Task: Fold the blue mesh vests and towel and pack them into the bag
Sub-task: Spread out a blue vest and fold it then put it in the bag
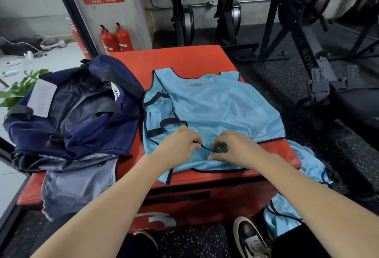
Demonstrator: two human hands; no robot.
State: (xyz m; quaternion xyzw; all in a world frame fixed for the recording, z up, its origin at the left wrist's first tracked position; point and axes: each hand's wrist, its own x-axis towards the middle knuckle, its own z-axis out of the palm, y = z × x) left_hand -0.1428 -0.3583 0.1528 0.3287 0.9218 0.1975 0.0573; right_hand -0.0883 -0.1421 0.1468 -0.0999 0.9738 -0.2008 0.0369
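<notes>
A light blue mesh vest (215,105) with black trim lies spread on a red padded box (184,58). My left hand (178,142) and my right hand (233,144) sit close together on its near part, each pinching the vest's black trimmed edge between curled fingers. Another blue mesh vest (287,212) hangs off the box's right side down to the floor. A navy bag (82,114) stands open at the left of the box. A grey towel (78,181) lies below the bag, draped over the box's near left edge.
Black gym machines (307,42) stand behind and to the right on dark speckled flooring. Two red fire extinguishers (117,40) stand at a pillar behind the box. A green plant (20,87) shows at the far left. My shoes (250,237) are at the box's front.
</notes>
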